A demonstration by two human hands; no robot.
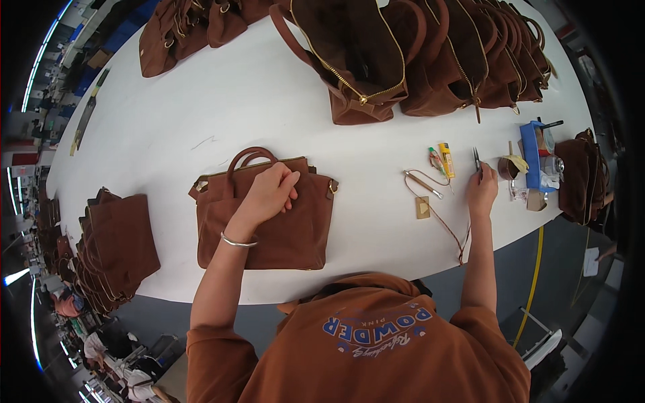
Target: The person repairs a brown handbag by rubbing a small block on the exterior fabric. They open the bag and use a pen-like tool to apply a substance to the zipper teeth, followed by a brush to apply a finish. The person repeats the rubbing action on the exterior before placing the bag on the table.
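Observation:
A brown handbag with two rounded handles and a gold zip lies on the white table in front of me. My left hand, a silver bangle on its wrist, is over the upper front of the bag beside the handles. Its fingers are curled in, and whatever may be between them is hidden. Off to the right, my right hand is closed round the near end of a slim pointed metal tool. The tool looks like tweezers or small snips; its lower part is covered by the fingers.
Brown bags with gold zips line the table's far side; more bags stack at the left edge. Left of my right hand lie a wooden-handled tool, a yellow tube and a brown cord. A blue bin stands right.

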